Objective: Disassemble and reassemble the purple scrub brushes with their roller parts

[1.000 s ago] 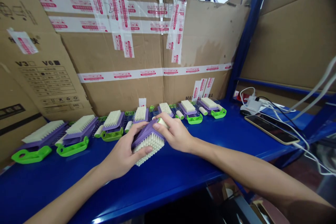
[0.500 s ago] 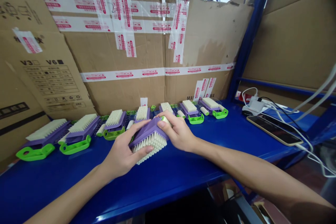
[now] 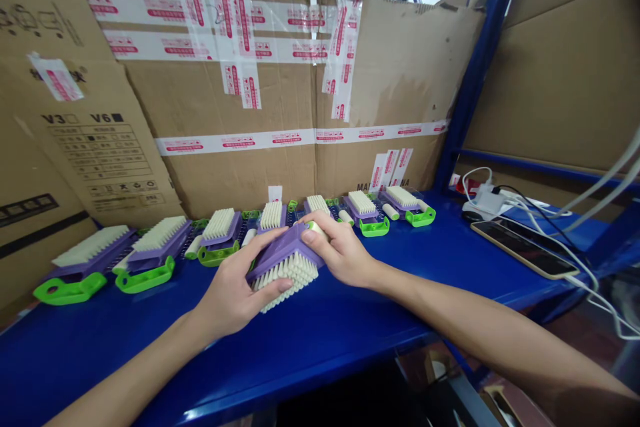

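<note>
Above the front of the blue shelf, both hands hold a purple brush (image 3: 280, 250) tilted, its cream bristles facing down and toward me. My left hand (image 3: 237, 283) grips its left side, thumb across the bristles. Wrapped over the brush's far right corner is my right hand (image 3: 340, 250). Its thumb lies against a short cream cylinder (image 3: 317, 227) with a light green end, which sits at the purple body. The right fingers behind are mostly hidden.
A row of similar brushes (image 3: 155, 233) with green handle pieces (image 3: 145, 278) and loose cream cylinders (image 3: 391, 211) lines the back of the shelf (image 3: 350, 340). Taped cardboard (image 3: 240, 173) stands behind. At right lie a phone (image 3: 523, 247), cables and a charger (image 3: 487, 199).
Almost nothing differs. Both hands keep the brush in the same hold, and the view has shifted very slightly.
</note>
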`<state>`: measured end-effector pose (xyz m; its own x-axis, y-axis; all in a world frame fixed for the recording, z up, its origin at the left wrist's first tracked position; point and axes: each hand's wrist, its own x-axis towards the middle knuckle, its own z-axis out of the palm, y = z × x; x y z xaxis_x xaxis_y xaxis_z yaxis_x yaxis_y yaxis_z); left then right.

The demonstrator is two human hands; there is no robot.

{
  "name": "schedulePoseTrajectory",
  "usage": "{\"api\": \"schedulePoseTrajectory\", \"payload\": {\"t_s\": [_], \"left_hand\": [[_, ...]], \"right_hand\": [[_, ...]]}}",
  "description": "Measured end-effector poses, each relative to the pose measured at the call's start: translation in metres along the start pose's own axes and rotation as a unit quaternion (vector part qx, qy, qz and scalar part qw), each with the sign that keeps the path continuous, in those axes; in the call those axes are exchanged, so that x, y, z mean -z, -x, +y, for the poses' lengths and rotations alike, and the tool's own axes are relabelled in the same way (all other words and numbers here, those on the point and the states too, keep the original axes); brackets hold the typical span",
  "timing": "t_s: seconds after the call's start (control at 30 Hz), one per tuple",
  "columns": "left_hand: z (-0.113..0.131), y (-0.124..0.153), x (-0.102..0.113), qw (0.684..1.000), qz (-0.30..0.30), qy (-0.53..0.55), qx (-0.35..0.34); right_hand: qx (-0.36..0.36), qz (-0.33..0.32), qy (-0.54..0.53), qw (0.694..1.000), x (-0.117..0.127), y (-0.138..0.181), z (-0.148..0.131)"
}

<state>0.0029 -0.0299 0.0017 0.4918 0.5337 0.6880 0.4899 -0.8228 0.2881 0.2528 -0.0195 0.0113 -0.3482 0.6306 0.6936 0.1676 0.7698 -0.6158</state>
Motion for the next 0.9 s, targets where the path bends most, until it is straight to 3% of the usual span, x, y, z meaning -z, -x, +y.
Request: {"api": "schedulePoseTrajectory", "payload": {"t_s": [0.23, 0.63, 0.9], "left_hand": [[-0.0066, 0.0047, -0.001, 1.0, -0.006, 0.004, 0.011], [-0.0093, 0.0028, -0.0035, 1.0, -0.008, -0.008, 0.021], [-0.0061, -0.0015, -0.0028, 0.996, 0.0, -0.036, 0.079]], "right_hand": [[0.009, -0.018, 0.002, 1.0, 0.0018, -0.0023, -0.001], [0.048, -0.036, 0.102, 0.993, 0.0054, -0.0032, 0.0025], [0.003, -0.025, 0.144, 0.989, 0.0036, -0.0042, 0.0034]]}}
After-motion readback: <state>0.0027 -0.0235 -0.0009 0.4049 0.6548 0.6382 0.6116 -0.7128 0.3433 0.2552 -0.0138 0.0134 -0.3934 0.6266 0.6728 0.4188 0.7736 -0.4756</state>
